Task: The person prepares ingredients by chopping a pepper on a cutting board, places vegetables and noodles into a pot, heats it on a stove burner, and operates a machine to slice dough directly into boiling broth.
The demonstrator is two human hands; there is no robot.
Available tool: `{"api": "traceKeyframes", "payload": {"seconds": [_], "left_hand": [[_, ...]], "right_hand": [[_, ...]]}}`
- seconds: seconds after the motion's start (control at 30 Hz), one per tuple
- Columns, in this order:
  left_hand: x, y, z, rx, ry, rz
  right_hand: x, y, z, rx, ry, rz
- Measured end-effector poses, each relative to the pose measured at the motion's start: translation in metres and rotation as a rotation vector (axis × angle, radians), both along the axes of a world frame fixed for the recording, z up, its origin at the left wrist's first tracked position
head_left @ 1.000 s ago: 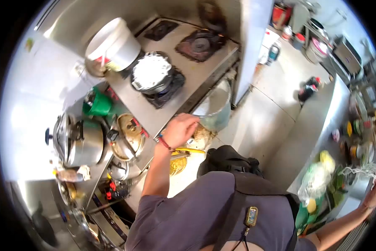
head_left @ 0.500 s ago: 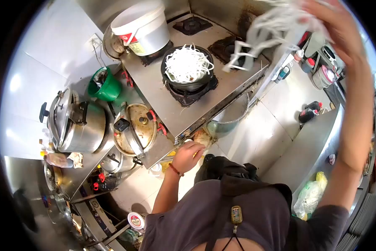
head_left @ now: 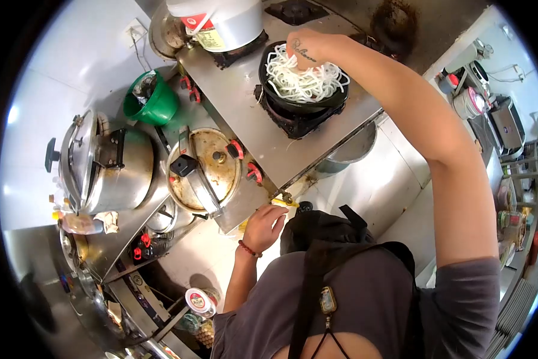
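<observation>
White noodles (head_left: 308,84) lie heaped in a black pan (head_left: 268,75) on a stove burner. My right hand (head_left: 308,49) is over the far side of the pan, its fingers bent down into the noodles. They look closed on some strands, though the fingertips are hidden. My left hand (head_left: 264,228) hangs by the stove's front corner with nothing in it, fingers loosely stretched and apart. A red bracelet (head_left: 249,249) circles that wrist.
A white bucket (head_left: 230,24) stands on the burner left of the pan. Beside the stove are a lidded pot (head_left: 206,170), a big pressure cooker (head_left: 122,164) and a green bin (head_left: 155,105). A metal tub (head_left: 347,152) sits below the stove's front edge.
My right hand has come from the upper right, where it held blurred white strands, down and left to the pan. My left hand has stayed near the stove corner. The view has shifted.
</observation>
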State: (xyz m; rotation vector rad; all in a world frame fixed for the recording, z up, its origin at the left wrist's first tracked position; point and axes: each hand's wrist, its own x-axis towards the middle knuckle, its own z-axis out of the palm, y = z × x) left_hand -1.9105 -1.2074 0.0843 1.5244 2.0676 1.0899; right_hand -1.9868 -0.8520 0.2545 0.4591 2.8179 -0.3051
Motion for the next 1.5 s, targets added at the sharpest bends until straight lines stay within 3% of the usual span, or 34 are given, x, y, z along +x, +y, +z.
{"api": "traceKeyframes", "payload": {"seconds": [0.07, 0.13, 0.23, 0.27, 0.37, 0.53, 0.57, 0.6, 0.67, 0.83, 0.93, 1.03, 1.17, 1.27, 1.33, 1.37, 1.47, 1.5], "left_hand": [[-0.010, 0.006, 0.002, -0.003, 0.003, -0.042], [-0.015, 0.014, 0.003, 0.004, 0.055, -0.075], [-0.017, 0.028, 0.008, 0.063, 0.099, -0.145], [-0.015, 0.032, 0.009, 0.062, 0.101, -0.160], [-0.008, 0.045, 0.010, 0.082, 0.071, -0.264], [0.012, 0.058, 0.009, 0.039, 0.081, -0.352], [0.016, 0.060, 0.009, 0.041, 0.067, -0.362], [0.021, 0.061, 0.009, 0.043, 0.053, -0.369], [0.027, 0.064, 0.008, 0.032, 0.056, -0.386], [0.043, 0.062, 0.002, -0.005, 0.027, -0.361], [0.047, 0.061, 0.002, -0.007, 0.024, -0.371], [0.047, 0.058, -0.002, -0.021, 0.004, -0.342], [0.041, 0.057, -0.001, -0.051, 0.022, -0.344], [0.036, 0.061, -0.003, -0.067, 0.067, -0.376], [0.035, 0.067, -0.002, -0.063, 0.095, -0.406], [0.036, 0.072, -0.001, -0.073, 0.098, -0.428], [0.041, 0.092, 0.008, -0.078, 0.087, -0.476], [0.043, 0.098, 0.011, -0.065, 0.068, -0.497]], "right_hand": [[-0.004, 0.004, -0.002, 0.129, -0.044, 0.097], [0.001, -0.001, 0.023, 0.041, -0.122, 0.020], [0.015, -0.005, 0.054, -0.176, 0.014, -0.041], [-0.001, 0.031, 0.045, -0.214, 0.069, 0.264], [0.013, 0.013, 0.074, -0.245, 0.023, 0.069], [0.014, 0.008, 0.085, -0.066, 0.010, 0.244], [0.018, 0.003, 0.084, 0.264, 0.040, 0.333], [0.024, -0.001, 0.083, 0.269, 0.046, 0.331], [0.028, -0.005, 0.077, -0.314, 0.101, -0.041], [0.019, 0.000, 0.055, -0.316, 0.382, -0.131], [0.018, -0.002, 0.053, 0.016, 0.415, 0.067], [0.017, -0.003, 0.044, 0.024, 0.612, 0.058], [0.013, 0.002, 0.043, 0.076, 0.545, 0.184], [0.021, 0.002, 0.041, -0.171, 0.591, 0.060], [0.033, 0.001, 0.039, -0.733, 0.605, -0.225], [0.039, 0.002, 0.040, -0.737, 0.613, -0.233], [0.061, 0.007, 0.040, -1.384, 0.846, -0.175], [0.074, 0.010, 0.041, -1.381, 0.860, -0.188]]}}
